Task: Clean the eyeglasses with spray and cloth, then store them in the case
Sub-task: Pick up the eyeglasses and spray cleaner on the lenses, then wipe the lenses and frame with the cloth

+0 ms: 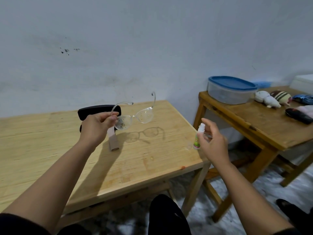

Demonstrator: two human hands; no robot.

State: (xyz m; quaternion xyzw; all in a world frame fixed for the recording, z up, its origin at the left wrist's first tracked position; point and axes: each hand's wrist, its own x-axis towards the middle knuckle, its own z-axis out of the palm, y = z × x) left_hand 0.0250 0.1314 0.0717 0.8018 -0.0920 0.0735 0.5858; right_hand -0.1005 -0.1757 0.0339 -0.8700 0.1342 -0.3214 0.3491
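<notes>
My left hand (97,126) holds clear-framed eyeglasses (144,116) by one temple above the wooden table (50,150). The temples are unfolded and specks of dirt show on the lenses. My right hand (212,141) grips a small white spray bottle (198,136) with a green and pink label, its nozzle turned toward the glasses. A black glasses case (98,112) lies open on the table behind my left hand. A beige folded cloth (113,141) rests on the table under that hand.
A small clear cap (189,145) lies by the table's right edge. A second wooden table (264,126) to the right carries a blue-lidded plastic box (232,89), soft toys (272,98) and a dark case (299,115). A wall stands close behind.
</notes>
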